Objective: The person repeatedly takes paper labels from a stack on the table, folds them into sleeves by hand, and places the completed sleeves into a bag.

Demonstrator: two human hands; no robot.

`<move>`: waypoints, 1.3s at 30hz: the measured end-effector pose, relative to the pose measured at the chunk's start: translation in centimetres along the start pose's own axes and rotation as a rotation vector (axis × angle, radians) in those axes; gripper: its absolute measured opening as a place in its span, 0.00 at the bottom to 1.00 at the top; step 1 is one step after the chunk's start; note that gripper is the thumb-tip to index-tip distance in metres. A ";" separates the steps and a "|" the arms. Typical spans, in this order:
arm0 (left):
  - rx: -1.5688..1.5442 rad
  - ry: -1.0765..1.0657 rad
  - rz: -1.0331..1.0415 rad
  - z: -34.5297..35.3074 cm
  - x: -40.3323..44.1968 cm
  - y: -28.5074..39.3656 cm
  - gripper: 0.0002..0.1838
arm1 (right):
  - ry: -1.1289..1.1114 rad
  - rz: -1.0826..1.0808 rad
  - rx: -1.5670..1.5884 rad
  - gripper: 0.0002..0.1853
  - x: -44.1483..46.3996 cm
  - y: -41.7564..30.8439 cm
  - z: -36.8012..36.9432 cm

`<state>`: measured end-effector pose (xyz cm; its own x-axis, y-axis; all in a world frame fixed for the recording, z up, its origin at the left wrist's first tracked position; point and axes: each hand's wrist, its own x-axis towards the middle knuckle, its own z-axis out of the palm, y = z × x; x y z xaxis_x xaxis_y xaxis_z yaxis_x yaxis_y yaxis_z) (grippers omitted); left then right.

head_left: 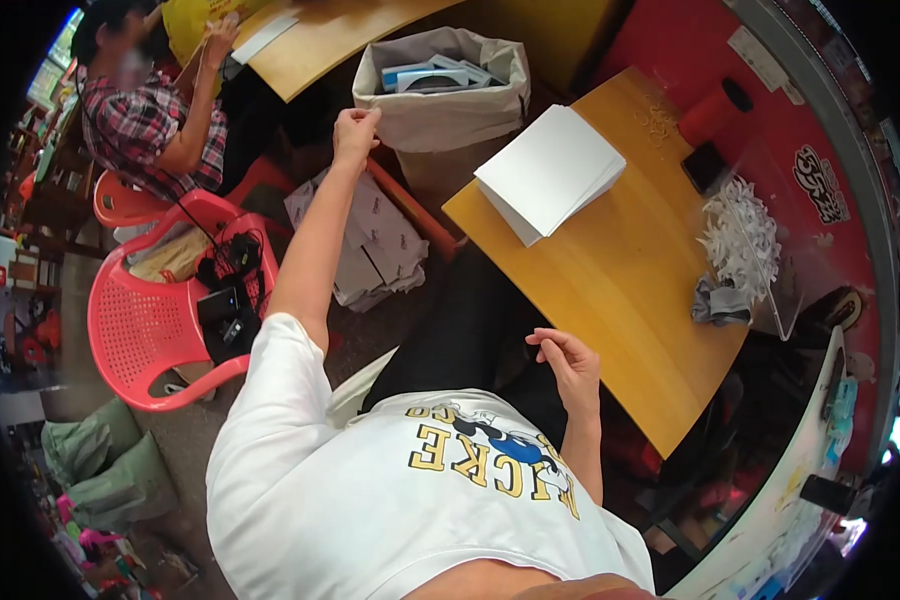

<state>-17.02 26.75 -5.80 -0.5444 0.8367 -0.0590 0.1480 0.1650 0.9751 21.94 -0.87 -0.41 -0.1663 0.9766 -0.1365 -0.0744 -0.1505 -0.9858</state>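
Observation:
My left hand (356, 136) is stretched forward at the near left side of a white cloth-lined bin (450, 125). Its fingers are closed in a pinch, and whatever they hold, if anything, is too small to make out. Flat blue-and-white items (440, 76) lie inside the bin. My right hand (570, 368) hovers by the near edge of the wooden table (610, 300), fingers loosely bent and slightly apart, with nothing visible in them. A stack of white paper sheets (550, 172) rests on the table's far left part, apart from both hands.
A heap of white paper strips (740, 240) sits behind clear plastic on the right, near a dark phone-like object (705, 167). A red chair (150, 325) holding cables stands left. Stacked printed sheets (370, 235) lie below my left arm. A person in a plaid shirt (135, 130) sits far left.

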 end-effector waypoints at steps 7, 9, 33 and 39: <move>-0.215 -0.090 -0.440 0.5 6.4 0.1 0.48 | -0.011 0.006 -0.019 0.09 1.4 0.4 1.9; -0.214 -0.098 -0.355 2.0 7.3 -1.2 0.33 | -0.029 0.010 -0.077 0.08 1.5 0.1 2.5; 0.388 -0.361 0.003 -2.2 -11.0 0.1 0.20 | -0.241 -0.359 -1.285 0.23 44.4 -9.3 -4.3; 0.561 -0.167 0.167 -1.1 -5.5 0.4 0.22 | -0.200 -0.617 -1.589 0.12 48.6 -5.4 -4.3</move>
<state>-14.89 21.63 -4.85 -0.3467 0.9379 0.0080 0.6571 0.2368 0.7157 18.47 48.10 -2.19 -0.6097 0.7756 0.1634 0.7837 0.6207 -0.0224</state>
